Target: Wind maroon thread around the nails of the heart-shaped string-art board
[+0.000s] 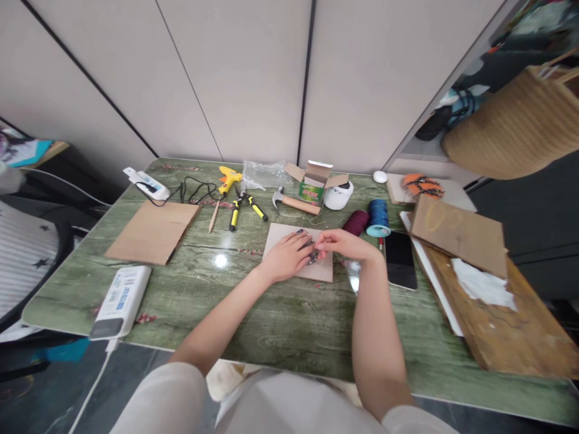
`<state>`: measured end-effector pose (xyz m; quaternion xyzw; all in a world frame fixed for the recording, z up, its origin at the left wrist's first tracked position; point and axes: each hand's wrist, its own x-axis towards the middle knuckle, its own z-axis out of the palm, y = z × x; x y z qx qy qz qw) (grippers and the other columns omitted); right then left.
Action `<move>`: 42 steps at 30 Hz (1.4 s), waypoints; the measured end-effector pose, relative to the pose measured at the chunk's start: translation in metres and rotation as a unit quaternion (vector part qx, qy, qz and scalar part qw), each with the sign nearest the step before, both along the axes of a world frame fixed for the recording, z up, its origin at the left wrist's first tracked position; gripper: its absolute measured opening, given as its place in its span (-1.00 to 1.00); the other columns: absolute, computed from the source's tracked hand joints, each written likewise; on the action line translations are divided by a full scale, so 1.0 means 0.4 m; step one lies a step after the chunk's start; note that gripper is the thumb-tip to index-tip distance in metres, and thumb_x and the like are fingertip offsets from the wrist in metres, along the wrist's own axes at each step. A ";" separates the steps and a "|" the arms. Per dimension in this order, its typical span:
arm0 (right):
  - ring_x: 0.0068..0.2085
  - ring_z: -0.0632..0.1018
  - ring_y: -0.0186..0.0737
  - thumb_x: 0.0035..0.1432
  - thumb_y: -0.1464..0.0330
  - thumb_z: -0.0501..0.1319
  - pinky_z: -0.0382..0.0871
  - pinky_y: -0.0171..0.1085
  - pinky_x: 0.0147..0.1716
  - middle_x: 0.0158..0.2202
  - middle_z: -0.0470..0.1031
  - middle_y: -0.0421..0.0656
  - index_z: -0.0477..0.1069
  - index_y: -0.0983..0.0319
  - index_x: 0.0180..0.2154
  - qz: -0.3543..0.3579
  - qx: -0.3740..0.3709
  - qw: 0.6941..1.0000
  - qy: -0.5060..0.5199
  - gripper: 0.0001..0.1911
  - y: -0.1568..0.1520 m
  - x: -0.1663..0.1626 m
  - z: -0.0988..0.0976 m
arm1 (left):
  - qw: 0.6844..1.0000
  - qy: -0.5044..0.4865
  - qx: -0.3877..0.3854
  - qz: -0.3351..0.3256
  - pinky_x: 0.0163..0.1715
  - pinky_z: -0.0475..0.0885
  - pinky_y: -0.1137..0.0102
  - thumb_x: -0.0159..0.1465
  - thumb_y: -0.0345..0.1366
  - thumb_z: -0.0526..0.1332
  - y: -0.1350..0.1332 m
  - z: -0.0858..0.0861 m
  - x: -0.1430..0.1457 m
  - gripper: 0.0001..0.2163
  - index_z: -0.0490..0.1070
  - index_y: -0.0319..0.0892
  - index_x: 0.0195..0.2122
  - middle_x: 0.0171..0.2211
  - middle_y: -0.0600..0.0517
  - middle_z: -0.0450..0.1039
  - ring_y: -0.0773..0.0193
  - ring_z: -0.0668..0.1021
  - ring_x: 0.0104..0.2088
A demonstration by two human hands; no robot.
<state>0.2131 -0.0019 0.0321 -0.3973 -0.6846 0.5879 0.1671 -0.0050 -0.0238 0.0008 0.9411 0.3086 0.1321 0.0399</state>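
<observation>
A light cardboard square (pixel 316 272) lies on the table, with a small dark item (pixel 312 258) on it, mostly covered by my fingers; its kind cannot be made out. My left hand (pixel 288 255) rests flat on the board and over that item, fingers stretched out. From the right, my right hand (pixel 341 244) reaches to the same spot, thumb and fingertips pinched together close to the dark item. Whatever is in the pinch is too small to name. Beyond the hands lie a hammer (pixel 298 204) and a maroon thread spool (pixel 356 223).
Pliers (pixel 234 214), a yellow glue gun (pixel 230 179) and a small green box (pixel 311 191) stand along the back. A brown sheet (pixel 154 232) and a white power bank (pixel 121 301) lie left. A blue spool (pixel 378 217), a phone (pixel 400 260) and wooden boards (pixel 520 325) are right.
</observation>
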 end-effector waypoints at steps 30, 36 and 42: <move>-0.65 0.19 -0.46 0.00 0.21 0.15 0.07 -0.39 -0.62 -0.67 0.12 -0.39 0.33 0.26 -0.28 -0.279 -0.025 0.956 0.090 -0.72 0.047 -0.022 -0.101 | 0.980 -0.035 -0.075 0.179 -0.04 0.28 0.21 0.15 -0.12 0.20 0.064 0.048 0.112 -0.59 0.28 -0.15 -0.01 -0.04 -0.08 0.34 0.08 0.37 -0.01; -0.67 0.23 -0.43 0.03 0.23 0.11 0.12 -0.39 -0.64 -0.70 0.11 -0.39 0.32 0.24 -0.28 -0.318 -0.007 0.946 0.061 -0.76 0.049 -0.041 -0.088 | 0.968 -0.012 -0.086 0.235 -0.14 0.34 0.24 0.09 -0.15 0.25 0.082 0.052 0.142 -0.59 0.29 -0.23 -0.08 -0.10 -0.12 0.36 0.06 0.42 -0.09; -0.37 0.47 -0.26 0.03 0.24 0.14 0.38 -0.31 -0.46 -0.39 0.45 -0.15 0.39 0.22 -0.28 -0.352 0.089 0.932 -0.011 -0.76 0.043 -0.036 -0.055 | 0.964 -0.033 -0.108 0.242 -0.22 0.36 0.34 0.17 -0.20 0.17 0.107 0.034 0.117 -0.79 0.45 -0.22 -0.28 -0.25 -0.10 0.41 0.16 0.48 -0.23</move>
